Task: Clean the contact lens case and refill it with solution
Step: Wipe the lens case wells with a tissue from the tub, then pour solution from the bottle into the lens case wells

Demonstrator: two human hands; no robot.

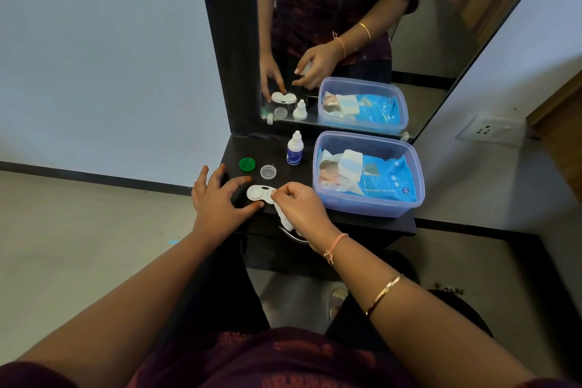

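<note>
Lens case (259, 192) unlabelled; wipes pack (382, 179) reads "BABY WET".

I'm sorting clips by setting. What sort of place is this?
Probably a dressing corner in a home. A tall mirror stands on a small dark table against a plain wall, with a solution bottle, a lens case and a tub of wet wipes on it.

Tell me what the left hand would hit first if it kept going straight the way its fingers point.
Probably the green cap: the left hand points up and right across the shelf, and the cap lies just beyond the fingertips. Depth is unclear, so it might pass beside it toward the clear cap.
</note>
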